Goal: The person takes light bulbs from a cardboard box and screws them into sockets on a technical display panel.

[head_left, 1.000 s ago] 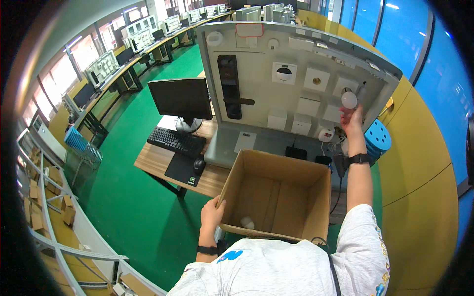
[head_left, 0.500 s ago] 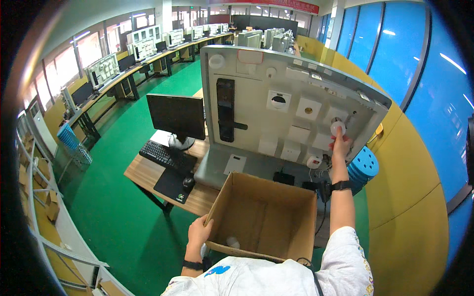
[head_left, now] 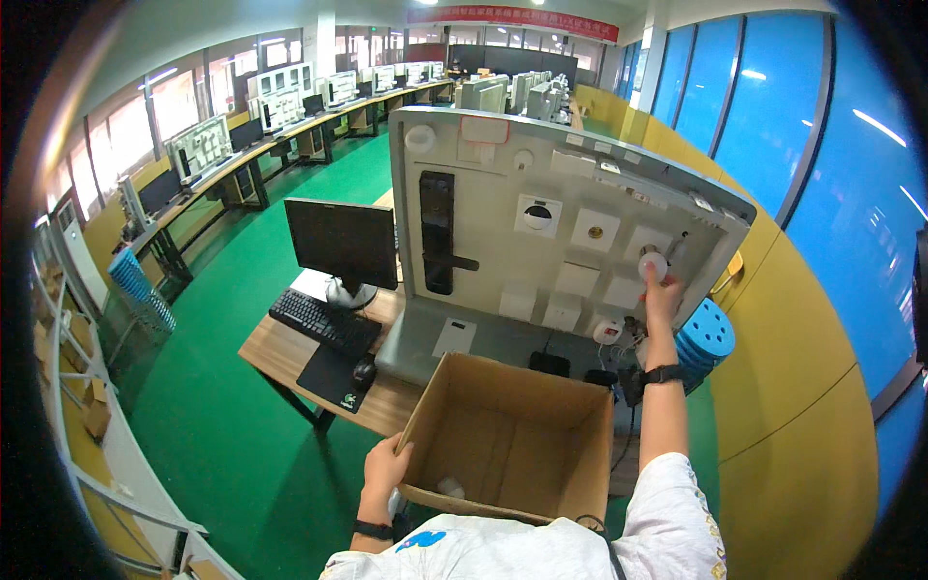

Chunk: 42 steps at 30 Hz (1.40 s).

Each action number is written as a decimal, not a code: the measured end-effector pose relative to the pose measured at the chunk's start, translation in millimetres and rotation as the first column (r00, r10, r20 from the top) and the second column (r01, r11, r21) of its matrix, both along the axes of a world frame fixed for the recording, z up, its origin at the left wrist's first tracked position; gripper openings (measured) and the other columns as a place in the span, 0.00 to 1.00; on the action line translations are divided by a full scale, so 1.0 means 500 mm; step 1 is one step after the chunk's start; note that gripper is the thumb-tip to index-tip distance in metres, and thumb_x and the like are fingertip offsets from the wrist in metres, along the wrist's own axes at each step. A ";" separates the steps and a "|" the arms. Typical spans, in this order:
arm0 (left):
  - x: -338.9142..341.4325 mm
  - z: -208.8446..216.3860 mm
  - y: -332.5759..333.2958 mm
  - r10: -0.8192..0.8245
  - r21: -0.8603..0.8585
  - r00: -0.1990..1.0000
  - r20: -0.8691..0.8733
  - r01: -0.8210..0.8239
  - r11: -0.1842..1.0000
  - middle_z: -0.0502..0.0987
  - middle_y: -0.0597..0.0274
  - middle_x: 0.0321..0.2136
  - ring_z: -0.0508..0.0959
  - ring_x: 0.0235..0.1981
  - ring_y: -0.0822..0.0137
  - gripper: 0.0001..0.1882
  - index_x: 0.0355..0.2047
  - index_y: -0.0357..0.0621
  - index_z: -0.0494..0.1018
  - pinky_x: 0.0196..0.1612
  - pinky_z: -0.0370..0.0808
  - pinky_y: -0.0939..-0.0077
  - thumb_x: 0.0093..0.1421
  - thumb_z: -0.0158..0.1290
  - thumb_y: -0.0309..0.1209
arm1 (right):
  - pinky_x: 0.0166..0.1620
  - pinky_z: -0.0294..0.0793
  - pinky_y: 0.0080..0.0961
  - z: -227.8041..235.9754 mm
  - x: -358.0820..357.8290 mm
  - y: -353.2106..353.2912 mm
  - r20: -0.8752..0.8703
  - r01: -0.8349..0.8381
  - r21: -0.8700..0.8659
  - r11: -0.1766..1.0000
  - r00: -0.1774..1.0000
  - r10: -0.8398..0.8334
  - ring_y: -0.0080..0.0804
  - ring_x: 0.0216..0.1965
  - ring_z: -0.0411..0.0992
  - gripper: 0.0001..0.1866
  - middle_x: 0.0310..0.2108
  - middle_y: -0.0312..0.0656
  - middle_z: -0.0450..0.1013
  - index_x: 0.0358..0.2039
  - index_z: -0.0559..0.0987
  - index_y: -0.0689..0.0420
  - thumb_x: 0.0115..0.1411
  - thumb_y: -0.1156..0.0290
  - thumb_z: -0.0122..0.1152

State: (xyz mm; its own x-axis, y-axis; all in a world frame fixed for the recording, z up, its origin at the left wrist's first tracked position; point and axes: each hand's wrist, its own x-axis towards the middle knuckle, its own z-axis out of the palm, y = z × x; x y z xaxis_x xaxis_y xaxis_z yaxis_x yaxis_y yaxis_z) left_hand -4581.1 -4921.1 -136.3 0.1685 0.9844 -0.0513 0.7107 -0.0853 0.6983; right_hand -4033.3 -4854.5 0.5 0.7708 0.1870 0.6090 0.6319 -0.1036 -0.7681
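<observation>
My right hand [head_left: 662, 298] is stretched up to the right part of an upright white panel [head_left: 491, 208], its fingers closed around a white light bulb [head_left: 653, 266]. The bulb is up against a fitting on the panel; how firmly it sits there I cannot tell. Below, my left hand [head_left: 386, 467] grips the left rim of an open cardboard box [head_left: 527, 387] held close to my body. Inside the box, near its lower left corner, lies a small whitish round thing [head_left: 450, 486], too faint to name. A black door lock [head_left: 438, 232] with a handle is mounted on the panel's left side.
Left of the panel, a monitor [head_left: 343, 242], a keyboard [head_left: 324, 321] and a mouse [head_left: 363, 372] stand on the wooden desk [head_left: 389, 411]. Stacked blue stools [head_left: 709, 332] are at the right, beside a yellow wall [head_left: 793, 387]. Cables and black adapters [head_left: 549, 363] lie below the panel.
The whole view has tilted up a little, so the panel, desk and box appear lower. My right hand stays on the bulb and my left on the box rim.
</observation>
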 end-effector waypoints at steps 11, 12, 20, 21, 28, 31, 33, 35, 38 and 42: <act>-0.003 0.007 -0.007 0.023 0.035 1.000 0.003 -0.023 0.999 0.76 0.48 0.35 0.75 0.40 0.50 0.17 0.43 0.53 0.75 0.43 0.71 0.61 0.55 0.50 0.42 | 0.14 0.58 0.20 0.015 -0.051 -0.006 -0.311 -0.178 0.219 0.959 0.919 0.241 0.25 0.13 0.68 0.32 0.24 0.40 0.73 0.45 0.67 0.58 0.51 0.45 0.60; 0.000 0.004 -0.005 0.017 0.034 1.000 0.005 -0.017 0.999 0.76 0.48 0.35 0.75 0.40 0.50 0.17 0.43 0.53 0.75 0.43 0.71 0.61 0.55 0.50 0.42 | 0.14 0.59 0.20 0.008 -0.023 -0.001 -0.305 -0.146 0.184 0.972 0.932 0.197 0.25 0.13 0.67 0.33 0.25 0.40 0.73 0.46 0.67 0.57 0.50 0.44 0.61; -0.005 0.010 -0.009 0.026 0.018 1.000 0.005 -0.026 0.999 0.76 0.48 0.35 0.75 0.38 0.49 0.17 0.42 0.51 0.75 0.41 0.72 0.59 0.56 0.50 0.42 | 0.18 0.62 0.18 0.035 -0.046 -0.024 -0.641 -0.391 0.481 0.784 0.453 0.620 0.24 0.18 0.67 0.35 0.29 0.39 0.75 0.45 0.68 0.56 0.48 0.42 0.63; -0.001 0.011 -0.008 0.020 0.016 1.000 0.006 -0.020 1.000 0.76 0.48 0.35 0.75 0.38 0.49 0.17 0.42 0.51 0.75 0.41 0.72 0.59 0.56 0.50 0.42 | 0.19 0.63 0.19 0.028 -0.029 -0.022 -0.665 -0.387 0.516 0.765 0.382 0.642 0.25 0.19 0.67 0.34 0.31 0.40 0.75 0.47 0.66 0.53 0.49 0.42 0.62; 0.000 0.012 -0.004 0.027 0.021 1.000 0.012 -0.028 0.999 0.77 0.48 0.35 0.75 0.38 0.49 0.18 0.43 0.50 0.75 0.42 0.72 0.59 0.55 0.50 0.42 | 0.20 0.64 0.23 0.035 -0.048 -0.018 -0.630 -0.291 0.735 0.612 0.041 0.776 0.26 0.19 0.64 0.30 0.35 0.39 0.76 0.47 0.64 0.50 0.54 0.42 0.55; -0.009 0.003 -0.006 0.030 0.009 0.999 0.013 -0.030 0.999 0.77 0.49 0.35 0.75 0.39 0.50 0.18 0.44 0.51 0.75 0.43 0.72 0.60 0.56 0.50 0.43 | 0.20 0.64 0.24 0.030 -0.125 -0.018 -0.580 -0.242 0.770 0.590 0.120 0.806 0.27 0.19 0.64 0.26 0.36 0.40 0.75 0.47 0.63 0.49 0.58 0.44 0.51; -0.006 -0.003 0.006 0.030 0.016 0.999 0.024 -0.030 0.999 0.77 0.49 0.36 0.75 0.40 0.50 0.18 0.44 0.51 0.75 0.43 0.72 0.60 0.56 0.50 0.43 | 0.23 0.66 0.23 -0.035 -0.206 0.003 -0.610 -0.412 0.645 0.644 0.231 0.758 0.26 0.21 0.66 0.21 0.33 0.39 0.74 0.37 0.70 0.51 0.58 0.46 0.50; -0.011 -0.002 0.003 0.055 -0.034 0.998 -0.027 -0.056 0.998 0.77 0.50 0.36 0.75 0.41 0.50 0.18 0.44 0.51 0.74 0.44 0.71 0.61 0.56 0.50 0.43 | 0.24 0.68 0.25 -0.099 -0.336 0.019 -0.598 -0.661 0.395 0.639 0.343 0.724 0.26 0.22 0.66 0.17 0.31 0.38 0.73 0.37 0.71 0.52 0.57 0.52 0.54; -0.018 -0.002 -0.001 0.043 -0.012 0.999 0.017 -0.043 0.999 0.77 0.49 0.36 0.75 0.40 0.50 0.19 0.45 0.51 0.74 0.43 0.71 0.61 0.56 0.50 0.43 | 0.32 0.70 0.25 -0.197 -0.507 0.007 -0.697 -0.998 0.064 0.016 -0.034 0.717 0.25 0.31 0.70 0.14 0.32 0.38 0.73 0.36 0.73 0.54 0.54 0.59 0.56; -0.031 0.028 -0.015 0.058 -0.051 0.998 -0.005 -0.059 0.997 0.76 0.47 0.37 0.75 0.40 0.49 0.19 0.45 0.49 0.74 0.43 0.72 0.61 0.56 0.50 0.42 | 0.47 0.69 0.37 -0.369 -0.696 -0.057 -0.687 -0.095 -0.726 -0.681 0.089 0.721 0.46 0.46 0.69 0.27 0.48 0.51 0.70 0.49 0.72 0.59 0.49 0.58 0.59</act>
